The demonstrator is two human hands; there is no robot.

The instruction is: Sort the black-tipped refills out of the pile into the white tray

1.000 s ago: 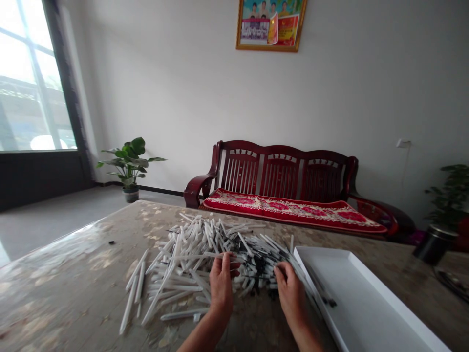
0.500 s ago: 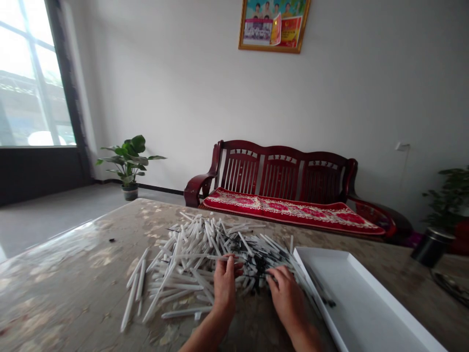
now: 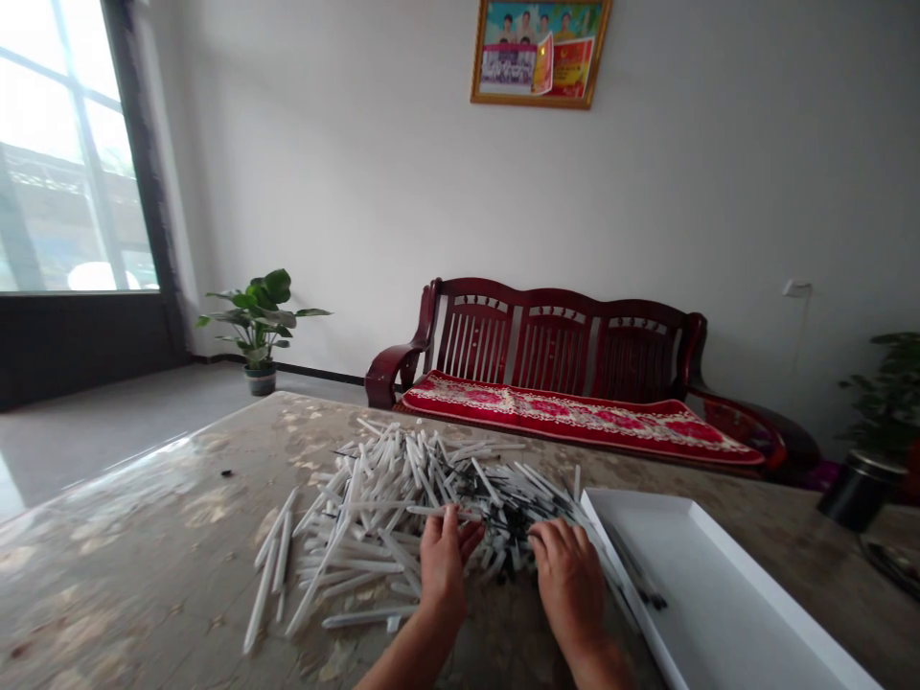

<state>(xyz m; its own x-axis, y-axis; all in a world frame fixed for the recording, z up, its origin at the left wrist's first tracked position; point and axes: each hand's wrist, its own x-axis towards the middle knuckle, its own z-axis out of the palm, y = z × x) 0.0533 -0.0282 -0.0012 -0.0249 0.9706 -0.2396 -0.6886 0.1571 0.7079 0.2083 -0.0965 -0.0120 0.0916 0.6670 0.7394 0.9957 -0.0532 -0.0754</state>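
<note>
A heap of translucent white pen barrels [image 3: 359, 551] lies on the table, with dark pen parts [image 3: 514, 513] mixed in at its right side. My left hand [image 3: 442, 561] pinches a white pen barrel [image 3: 425, 510] between thumb and fingers, level above the heap. Right of it, my right hand [image 3: 571, 575] is bent with its fingertips drawn together beside the dark parts. Whatever is between those fingertips is too small or hidden to make out. A few finished-looking pens with black ends [image 3: 655, 599] rest in the white tray [image 3: 725, 585], along its left wall.
The patterned tabletop [image 3: 144, 565] carries a small dark piece [image 3: 227, 472] at the left. Behind the table stands a red wooden bench [image 3: 553, 335] with a red cover. One potted plant [image 3: 263, 316] is on the floor; a dark container [image 3: 859, 489] stands at the right.
My right hand has drawn slightly back and right from the dark parts. The left hand still holds the barrel in nearly the same place. The view has shifted a little.
</note>
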